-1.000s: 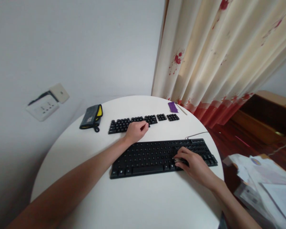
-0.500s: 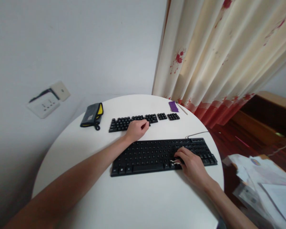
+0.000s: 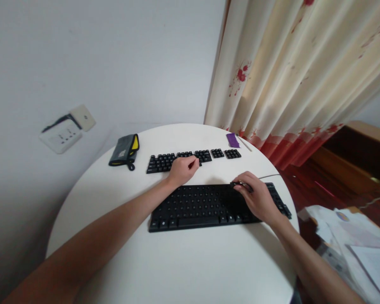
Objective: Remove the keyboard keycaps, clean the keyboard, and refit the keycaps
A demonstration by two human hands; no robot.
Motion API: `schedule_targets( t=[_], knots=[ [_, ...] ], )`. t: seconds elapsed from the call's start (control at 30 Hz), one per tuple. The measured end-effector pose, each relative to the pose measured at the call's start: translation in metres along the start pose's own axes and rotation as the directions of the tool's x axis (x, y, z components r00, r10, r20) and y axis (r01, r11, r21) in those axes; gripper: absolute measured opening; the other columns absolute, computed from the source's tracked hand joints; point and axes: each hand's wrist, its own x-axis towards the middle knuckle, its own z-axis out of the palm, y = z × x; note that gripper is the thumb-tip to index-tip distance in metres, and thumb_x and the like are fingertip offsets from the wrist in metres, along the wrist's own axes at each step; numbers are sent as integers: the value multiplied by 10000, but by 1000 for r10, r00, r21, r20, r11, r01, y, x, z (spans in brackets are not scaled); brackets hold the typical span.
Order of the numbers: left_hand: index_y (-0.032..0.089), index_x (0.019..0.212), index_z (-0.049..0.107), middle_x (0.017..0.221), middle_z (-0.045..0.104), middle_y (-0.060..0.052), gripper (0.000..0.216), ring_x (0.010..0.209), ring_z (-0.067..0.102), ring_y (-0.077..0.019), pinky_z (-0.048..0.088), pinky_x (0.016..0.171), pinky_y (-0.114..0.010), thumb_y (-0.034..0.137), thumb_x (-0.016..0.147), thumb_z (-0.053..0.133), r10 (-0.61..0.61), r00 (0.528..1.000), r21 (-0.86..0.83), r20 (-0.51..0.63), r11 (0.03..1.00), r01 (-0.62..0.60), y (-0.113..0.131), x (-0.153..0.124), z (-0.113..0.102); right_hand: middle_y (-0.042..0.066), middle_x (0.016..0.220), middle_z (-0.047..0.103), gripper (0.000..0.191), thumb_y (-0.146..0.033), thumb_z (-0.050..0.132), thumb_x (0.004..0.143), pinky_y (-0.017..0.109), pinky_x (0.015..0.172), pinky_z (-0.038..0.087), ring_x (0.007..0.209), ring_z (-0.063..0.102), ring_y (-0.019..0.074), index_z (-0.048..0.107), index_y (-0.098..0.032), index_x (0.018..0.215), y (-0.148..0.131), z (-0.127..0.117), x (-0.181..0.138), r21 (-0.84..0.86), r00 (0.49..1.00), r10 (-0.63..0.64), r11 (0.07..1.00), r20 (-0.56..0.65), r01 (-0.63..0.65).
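Observation:
A black keyboard [image 3: 196,204] lies on the round white table; most of its upper rows show bare switches, while keycaps sit along the bottom row. Over its right part, my right hand [image 3: 256,196] is closed on a keycap puller [image 3: 245,185], with a small black piece, seemingly a keycap, at its tip. My left hand [image 3: 182,171] is curled into a loose fist behind the keyboard, in front of the loose keycaps [image 3: 160,162] laid out in rows. Whatever its fingers may hold is hidden.
At the back left lies a grey pouch [image 3: 122,152] with yellow lining. A purple cloth [image 3: 232,140] and a thin white stick [image 3: 244,143] lie near the back right edge. The keyboard's cable [image 3: 269,176] runs off rightward. Papers [image 3: 351,236] are stacked beside the table [image 3: 177,261].
My right hand has risen from the keyboard's lower rows toward its back edge, with the puller and the small black piece. My left hand stays about where it was.

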Motion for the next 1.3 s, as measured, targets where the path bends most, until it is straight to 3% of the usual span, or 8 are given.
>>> schedule_targets(
  t=[0.13, 0.3, 0.43, 0.7, 0.77, 0.83, 0.97, 1.3],
  knots=[
    [181, 591, 534, 513, 534, 17, 367, 482, 470, -103, 338, 545, -237, 285, 933, 453, -52, 998, -28, -33, 998, 51, -1, 0, -2, 55, 943, 662, 93, -276, 617, 903, 296, 790, 450, 877, 611, 193, 665, -205, 939, 28, 21, 56, -34, 994, -58, 998, 92, 61],
    [182, 600, 531, 512, 516, 21, 378, 487, 454, -104, 321, 543, -242, 304, 946, 441, -115, 989, -12, -95, 993, 114, -5, -1, -4, 34, 881, 690, 52, -240, 697, 827, 275, 751, 431, 821, 611, 179, 688, -196, 852, 62, 59, 102, -112, 976, -20, 993, 215, 45],
    [184, 576, 479, 496, 457, 34, 387, 476, 425, -99, 292, 532, -249, 302, 942, 442, -116, 986, 14, -118, 993, 119, -7, -1, -3, 33, 897, 678, 51, -248, 703, 819, 285, 795, 441, 859, 615, 185, 711, -204, 843, 70, 70, 109, -129, 966, -30, 989, 255, 65],
    [184, 579, 467, 501, 434, 41, 372, 469, 414, -93, 290, 537, -251, 292, 934, 455, -99, 987, 21, -123, 994, 103, -4, -1, -3, 59, 1028, 652, 176, -250, 719, 804, 302, 823, 466, 916, 621, 192, 727, -211, 975, 75, 60, 102, -71, 977, -54, 995, 204, 69],
    [184, 579, 473, 499, 436, 40, 373, 470, 415, -94, 289, 538, -253, 293, 935, 453, -100, 987, 28, -124, 994, 104, -4, -1, -3, 69, 1047, 659, 268, -286, 745, 780, 302, 801, 467, 923, 622, 201, 712, -203, 1033, 77, 56, 100, -135, 987, 14, 991, 159, 8],
    [184, 578, 475, 499, 437, 39, 375, 467, 412, -94, 287, 538, -255, 295, 935, 454, -101, 987, 33, -125, 994, 106, -4, -1, -2, 73, 982, 684, 296, -333, 770, 745, 302, 753, 464, 874, 631, 211, 713, -181, 992, 77, 53, 99, -230, 980, 161, 964, 116, -132],
    [182, 580, 465, 500, 436, 40, 373, 465, 412, -91, 281, 535, -252, 296, 935, 455, -100, 988, 27, -119, 994, 104, -4, -1, -2, 57, 773, 698, 283, -391, 799, 674, 287, 624, 429, 704, 635, 203, 697, -165, 811, 75, 56, 98, -319, 896, 434, 866, 95, -386],
    [186, 567, 453, 487, 439, 35, 393, 462, 399, -96, 279, 529, -255, 306, 941, 443, -102, 988, 30, -116, 994, 106, -4, -2, -3, 68, 711, 698, 223, -365, 786, 665, 266, 568, 405, 664, 641, 197, 664, -181, 690, 59, 76, 114, -329, 878, 475, 840, 58, -432]
  ],
)
